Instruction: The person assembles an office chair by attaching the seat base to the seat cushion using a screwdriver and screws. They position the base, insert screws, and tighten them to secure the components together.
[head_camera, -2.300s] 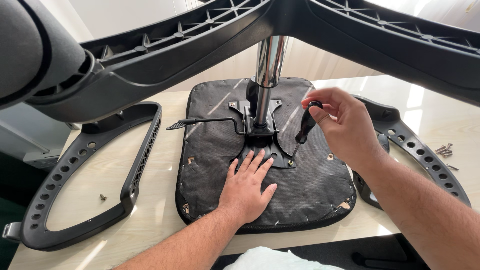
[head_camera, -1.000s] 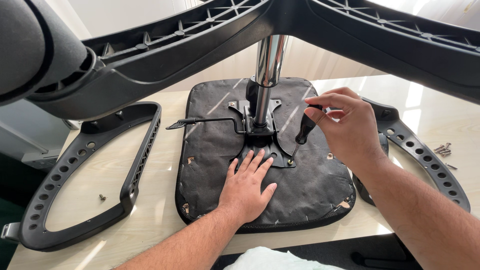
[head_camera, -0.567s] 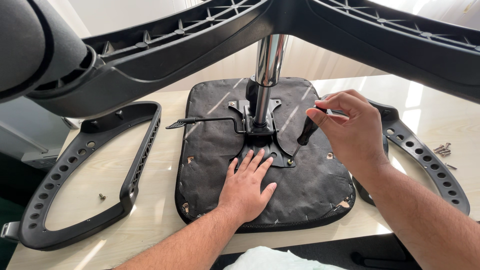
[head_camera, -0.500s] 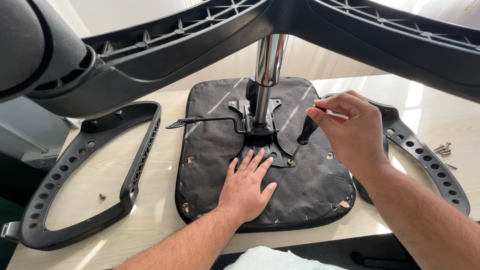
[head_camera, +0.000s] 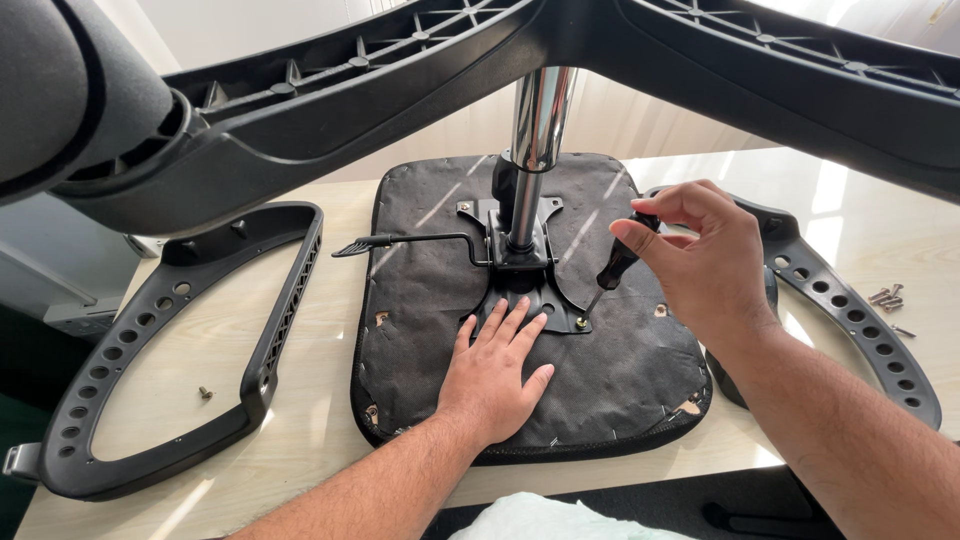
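The left hand lies flat, palm down and fingers spread, on the underside of the black seat pad, just below the metal mounting plate; it grips nothing. The right hand is raised to the right of the plate, wrist bent, fingertips pinched around the dark handle of a screwdriver. The tool slants down and left, its tip at a screw on the plate's lower right corner, though whether it is seated there is hard to tell. A chrome column rises from the plate. Armrest frames flank the pad on the tabletop, with loose screws far to the right of the plate.
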